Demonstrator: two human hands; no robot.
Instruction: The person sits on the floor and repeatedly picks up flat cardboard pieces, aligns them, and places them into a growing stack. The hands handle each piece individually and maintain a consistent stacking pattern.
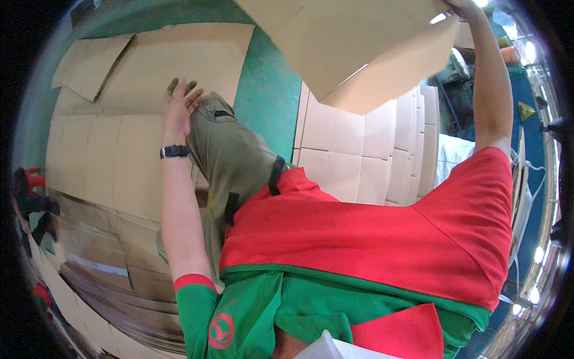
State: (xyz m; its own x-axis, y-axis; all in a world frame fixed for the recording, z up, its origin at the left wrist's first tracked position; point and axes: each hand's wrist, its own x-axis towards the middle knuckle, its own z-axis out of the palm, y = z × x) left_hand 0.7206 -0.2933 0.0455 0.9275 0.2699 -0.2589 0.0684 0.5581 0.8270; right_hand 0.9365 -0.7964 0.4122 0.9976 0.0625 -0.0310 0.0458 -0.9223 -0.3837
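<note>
My right hand [461,7], raised at the upper right, grips the edge of a large brown cardboard sheet [359,48]. The sheet hangs tilted in the air, and a folded flap [400,69] shows along its lower side. My fingers there are partly cut off by the top of the picture. On the left, my left hand [184,107] has its fingers apart and holds nothing. Some of its fingertips look olive-brown, as if covered. It is beside my knee, above flat cardboard sheets [161,66]; whether it touches them I cannot tell.
Stacked flat cardboard [119,293] lies at the lower left. A pile of creased cardboard sheets [359,140] lies below the raised sheet. Green floor [269,84] shows between the piles. Red and dark clothing [36,185] is at the left rim. A white bag [449,157] lies by my right arm.
</note>
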